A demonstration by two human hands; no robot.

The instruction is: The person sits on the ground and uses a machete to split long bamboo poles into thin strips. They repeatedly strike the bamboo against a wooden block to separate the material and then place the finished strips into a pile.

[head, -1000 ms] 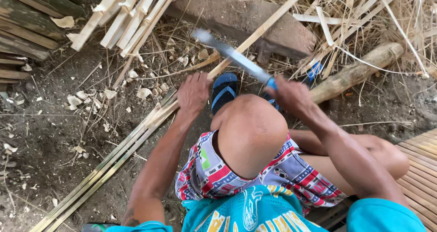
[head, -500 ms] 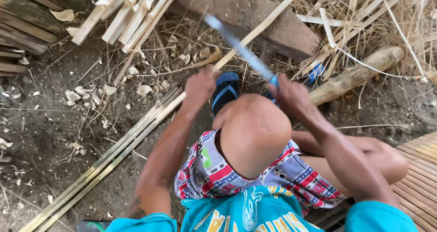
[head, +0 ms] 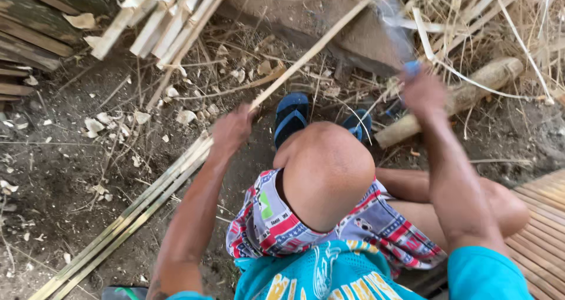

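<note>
Bare dirt strewn with dry chips and straw lay all around. The left hand (head: 231, 130) had its fingers closed around a long bamboo strip (head: 312, 50) running far right. The right hand (head: 422, 91) gripped a blurred blue-handled knife (head: 393, 14), raised near the log (head: 456, 100).

Bare, dry dirt ground (head: 70, 176) fills most of the view, strewn with pale chips and dead leaves (head: 94, 124). At ten o'clock lie dark weathered planks (head: 29, 47); at eleven o'clock a bundle of pale split bamboo slats (head: 159, 17) juts in. A flat grey stone slab (head: 329, 23) sits at twelve o'clock, with tangled dry straw (head: 500, 17) at one o'clock (a stubby log (head: 471, 88) lies below it). A slatted bamboo platform (head: 541, 217) shows at four o'clock. Soft daylight, no hard shadows.
</note>
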